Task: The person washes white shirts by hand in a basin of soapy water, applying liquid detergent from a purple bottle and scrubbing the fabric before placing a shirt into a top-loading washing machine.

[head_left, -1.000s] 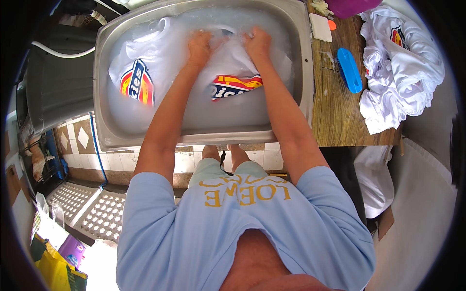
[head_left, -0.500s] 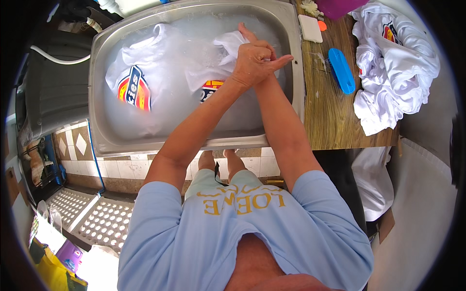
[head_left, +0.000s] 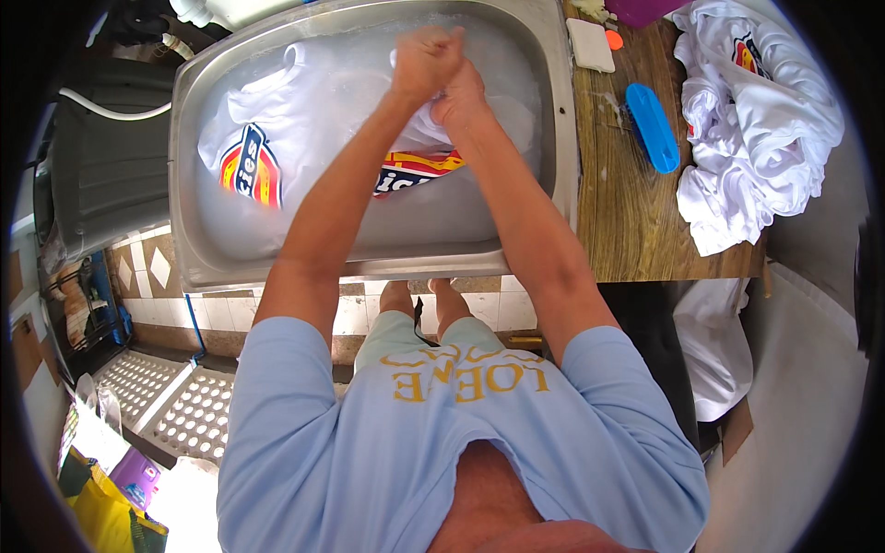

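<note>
A white T-shirt (head_left: 419, 129) with a red, yellow and dark-blue printed badge lies partly sunk in cloudy water in a steel sink (head_left: 559, 184). Above it, my left hand (head_left: 428, 63) is closed in a fist, with white cloth showing at its edge. Pressed up against it from the right, my right hand (head_left: 464, 94) is closed on bunched cloth of the same shirt; its fingertips are mostly hidden. A second white T-shirt (head_left: 267, 97) with a similar badge floats in the left part of the sink, touched by neither hand.
On the wooden counter (head_left: 627, 249) right of the sink lie a blue brush (head_left: 652, 129), a whitish block (head_left: 590, 44), an orange disc (head_left: 614, 40) and a heap of white shirts (head_left: 761, 129). White cloth (head_left: 714, 350) hangs below. A grey plastic surface (head_left: 106, 175) stands at left.
Both hands have moved up and slightly left. My left hand has gone from spread fingers over the right hand to a fist. More of the near shirt's badge now shows above the water.
</note>
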